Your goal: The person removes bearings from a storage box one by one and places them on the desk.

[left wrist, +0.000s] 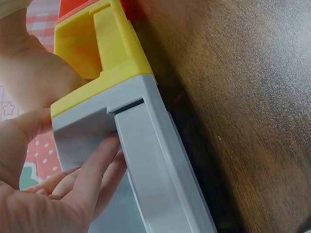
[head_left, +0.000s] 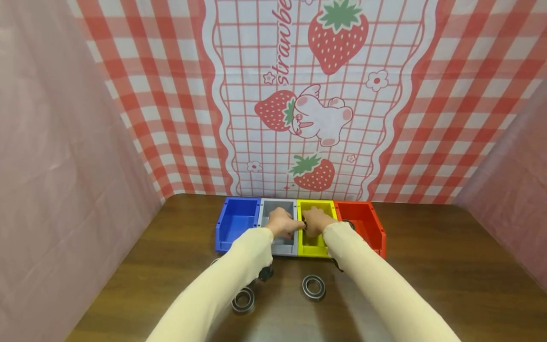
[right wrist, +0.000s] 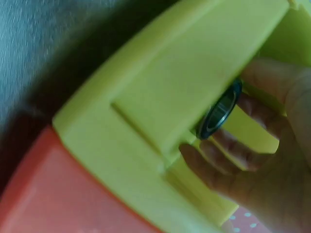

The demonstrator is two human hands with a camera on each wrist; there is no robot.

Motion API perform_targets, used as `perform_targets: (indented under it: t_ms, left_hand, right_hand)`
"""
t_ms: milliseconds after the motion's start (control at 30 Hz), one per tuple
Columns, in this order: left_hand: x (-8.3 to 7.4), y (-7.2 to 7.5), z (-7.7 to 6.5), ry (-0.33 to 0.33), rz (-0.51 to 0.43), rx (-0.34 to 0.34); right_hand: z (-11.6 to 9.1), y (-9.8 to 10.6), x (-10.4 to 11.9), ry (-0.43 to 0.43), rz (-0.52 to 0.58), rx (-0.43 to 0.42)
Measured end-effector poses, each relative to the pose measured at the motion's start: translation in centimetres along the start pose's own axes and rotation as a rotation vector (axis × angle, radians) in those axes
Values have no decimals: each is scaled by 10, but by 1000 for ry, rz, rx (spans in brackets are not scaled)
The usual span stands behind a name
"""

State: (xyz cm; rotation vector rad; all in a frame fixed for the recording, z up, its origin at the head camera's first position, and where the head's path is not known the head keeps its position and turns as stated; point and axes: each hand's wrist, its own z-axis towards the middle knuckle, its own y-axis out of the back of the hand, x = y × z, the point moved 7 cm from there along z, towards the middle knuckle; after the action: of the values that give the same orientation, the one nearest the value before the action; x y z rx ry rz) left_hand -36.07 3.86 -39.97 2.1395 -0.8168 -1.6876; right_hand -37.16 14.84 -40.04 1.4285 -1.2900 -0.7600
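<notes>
My left hand [head_left: 282, 223] reaches into the grey bin [left wrist: 155, 170]. Its fingers [left wrist: 99, 165] extend inside, and its thumb lies against the edge by the yellow bin [left wrist: 116, 43]; I see nothing held there. Inside the yellow bin, my right hand [head_left: 315, 221] holds a ball bearing [right wrist: 221, 110], a dark-rimmed metal ring, between thumb and fingers near the front wall. The two hands are side by side across the shared wall.
A blue bin [head_left: 237, 223] stands at the row's left end, a red bin [head_left: 367, 228] with a partly hidden bearing [head_left: 349, 223] at the right. Bearings lie on the brown table [head_left: 410, 285], including one in front [head_left: 304, 288] and another by the left sleeve [head_left: 235, 304].
</notes>
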Motion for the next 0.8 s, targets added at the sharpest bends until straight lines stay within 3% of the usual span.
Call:
perform_targets:
  t_ms: [333,567,800]
  left_hand:
    - [-1,-1,-2,-15,28,-16]
    - [-1,-3,-2,-15,18,-12]
    - [-1,0,-2,-23,35,-29]
  right_hand:
    - [10,-10,-6,-42,63,-85]
    - [3,-6,-10,18,28,-124]
    - [-8,6,-4,134,-8,-159]
